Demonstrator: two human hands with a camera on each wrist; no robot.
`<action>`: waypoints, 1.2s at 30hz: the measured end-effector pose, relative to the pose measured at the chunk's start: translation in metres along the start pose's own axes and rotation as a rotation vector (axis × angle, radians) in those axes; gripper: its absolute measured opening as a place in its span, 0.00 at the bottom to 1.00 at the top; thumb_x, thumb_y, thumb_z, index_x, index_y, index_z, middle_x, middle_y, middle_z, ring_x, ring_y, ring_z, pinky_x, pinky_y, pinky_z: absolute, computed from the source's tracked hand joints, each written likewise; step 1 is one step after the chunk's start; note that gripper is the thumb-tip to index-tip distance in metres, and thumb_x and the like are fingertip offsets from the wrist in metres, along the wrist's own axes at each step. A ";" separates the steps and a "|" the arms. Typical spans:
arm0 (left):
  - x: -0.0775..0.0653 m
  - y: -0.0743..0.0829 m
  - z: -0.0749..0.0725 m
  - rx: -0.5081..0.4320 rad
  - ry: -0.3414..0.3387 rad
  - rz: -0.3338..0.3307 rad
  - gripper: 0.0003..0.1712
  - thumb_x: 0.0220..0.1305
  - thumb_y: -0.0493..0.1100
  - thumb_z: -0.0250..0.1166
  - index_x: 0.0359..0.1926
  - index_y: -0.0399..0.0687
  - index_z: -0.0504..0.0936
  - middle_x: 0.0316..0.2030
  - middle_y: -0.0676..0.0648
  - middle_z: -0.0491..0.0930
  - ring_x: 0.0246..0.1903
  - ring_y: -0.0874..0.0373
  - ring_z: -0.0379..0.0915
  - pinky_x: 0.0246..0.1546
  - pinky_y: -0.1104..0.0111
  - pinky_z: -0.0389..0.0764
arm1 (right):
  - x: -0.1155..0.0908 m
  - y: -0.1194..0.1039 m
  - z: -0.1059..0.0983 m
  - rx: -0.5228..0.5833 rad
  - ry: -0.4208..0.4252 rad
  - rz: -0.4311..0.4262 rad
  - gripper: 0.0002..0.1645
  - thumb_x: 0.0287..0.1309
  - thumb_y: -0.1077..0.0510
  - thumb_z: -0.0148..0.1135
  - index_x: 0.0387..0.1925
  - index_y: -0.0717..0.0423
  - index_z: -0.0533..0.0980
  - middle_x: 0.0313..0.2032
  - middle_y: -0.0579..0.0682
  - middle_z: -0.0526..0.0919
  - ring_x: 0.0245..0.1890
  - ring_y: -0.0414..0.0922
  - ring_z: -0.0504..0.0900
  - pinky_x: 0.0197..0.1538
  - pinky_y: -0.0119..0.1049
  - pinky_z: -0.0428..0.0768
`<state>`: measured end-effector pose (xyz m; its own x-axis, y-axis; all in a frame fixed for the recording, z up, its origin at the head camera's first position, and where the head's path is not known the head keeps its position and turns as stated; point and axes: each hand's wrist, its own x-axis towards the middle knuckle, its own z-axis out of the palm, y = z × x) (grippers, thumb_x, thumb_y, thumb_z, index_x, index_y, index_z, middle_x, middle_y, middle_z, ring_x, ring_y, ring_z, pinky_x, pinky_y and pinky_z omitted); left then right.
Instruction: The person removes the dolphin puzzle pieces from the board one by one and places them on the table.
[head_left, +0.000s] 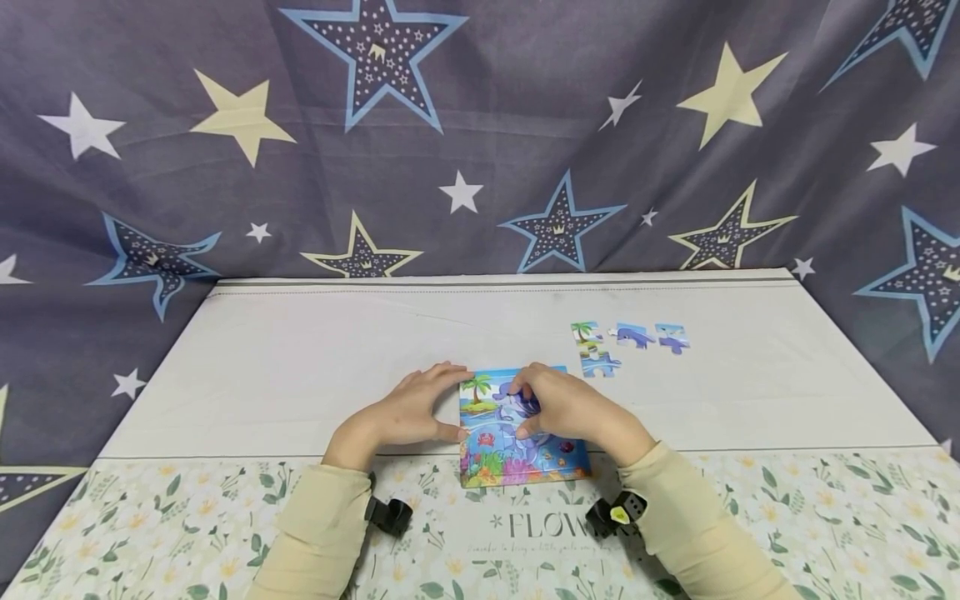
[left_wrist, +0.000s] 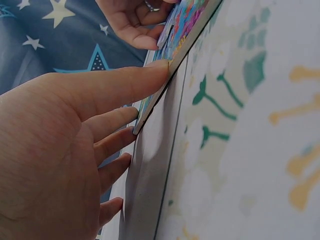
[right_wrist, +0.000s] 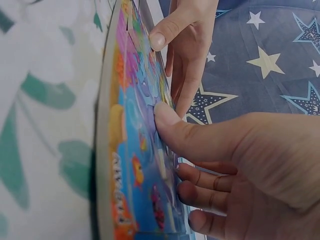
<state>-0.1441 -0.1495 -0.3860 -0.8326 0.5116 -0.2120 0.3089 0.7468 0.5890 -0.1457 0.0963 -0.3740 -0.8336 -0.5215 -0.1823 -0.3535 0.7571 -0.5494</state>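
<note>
A jigsaw puzzle board (head_left: 487, 458) with a bright sea picture lies flat on the table, showing a palm tree, a crab and purple dolphins. At its left edge is my left hand (head_left: 412, 406), fingers fairly straight, the thumb (left_wrist: 155, 75) resting on the rim and the other fingertips near the far corner. Over the dolphin part of the picture is my right hand (head_left: 573, 408). Its thumb (right_wrist: 167, 120) touches the puzzle surface, and its bent fingers come down a short way off from the thumb. The palm covers the board's right side in the head view.
Several loose puzzle pieces lie behind the board to the right: palm-tree piece (head_left: 585, 333), water piece (head_left: 598, 363), dolphin piece (head_left: 634, 337) and another purple piece (head_left: 672, 337). The white table (head_left: 315, 350) has a floral cloth (head_left: 187, 525) in front and a star-patterned curtain (head_left: 420, 183) behind.
</note>
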 end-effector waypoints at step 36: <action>0.000 -0.001 0.000 0.002 -0.004 0.009 0.49 0.56 0.52 0.72 0.75 0.49 0.61 0.75 0.43 0.54 0.74 0.42 0.43 0.73 0.42 0.39 | -0.001 0.005 -0.007 0.134 -0.015 -0.119 0.22 0.55 0.60 0.73 0.47 0.54 0.70 0.31 0.44 0.79 0.21 0.40 0.71 0.28 0.35 0.72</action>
<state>-0.1444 -0.1500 -0.3866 -0.8283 0.5195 -0.2099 0.3167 0.7431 0.5895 -0.1498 0.1033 -0.3706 -0.7826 -0.6108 -0.1206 -0.3890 0.6310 -0.6712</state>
